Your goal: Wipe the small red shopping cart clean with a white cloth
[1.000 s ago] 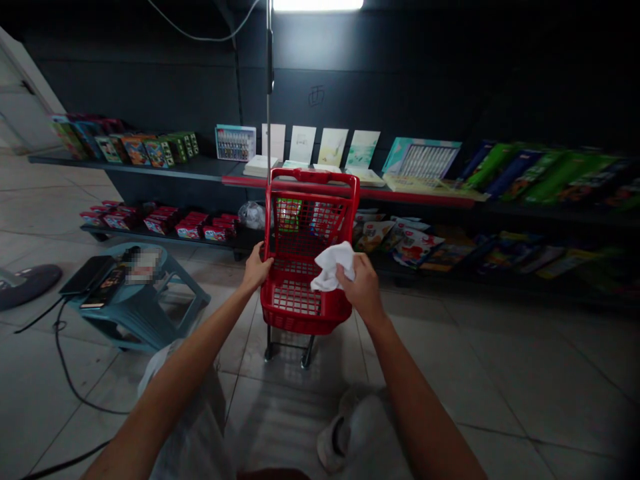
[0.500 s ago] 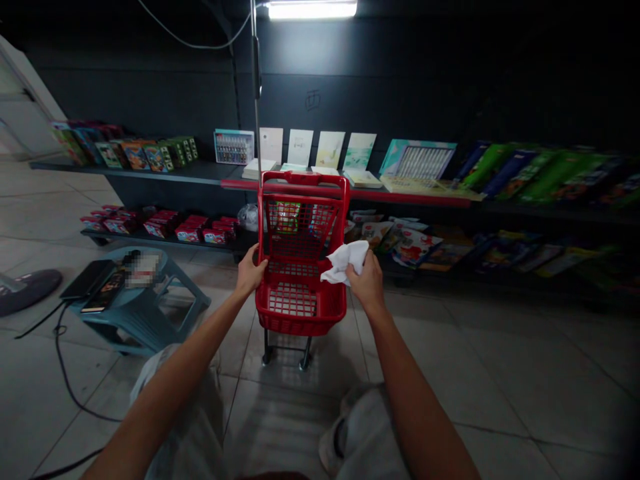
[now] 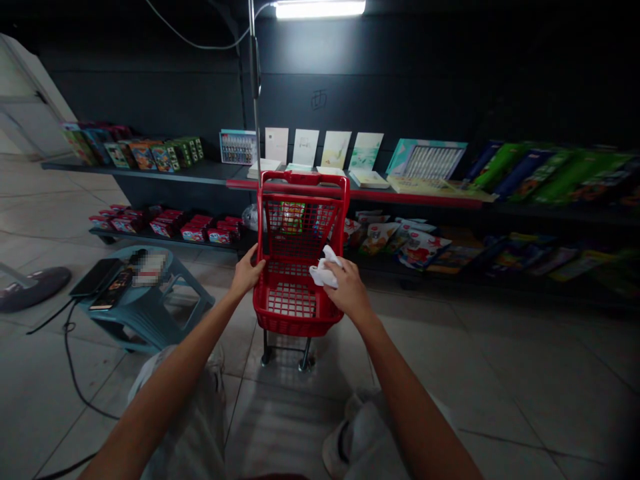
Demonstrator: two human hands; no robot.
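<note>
A small red plastic shopping cart (image 3: 293, 303) stands on the tiled floor right in front of me. My left hand (image 3: 247, 272) is closed on the cart's left rim. My right hand (image 3: 347, 290) grips a crumpled white cloth (image 3: 323, 272) and holds it inside the basket at the right wall. The cart's basket shows only its grid bottom, and its handle (image 3: 303, 179) rises at the far side.
A teal plastic stool (image 3: 145, 293) with phones on it stands at left, with a cable (image 3: 70, 360) trailing over the floor. Dark shelves (image 3: 210, 173) of boxes and books run along the back wall. A light pole (image 3: 255, 87) stands behind the cart. My knees show at bottom.
My right hand has brought the cloth from the cart's right rim down into the basket. The left hand keeps its hold on the left rim.
</note>
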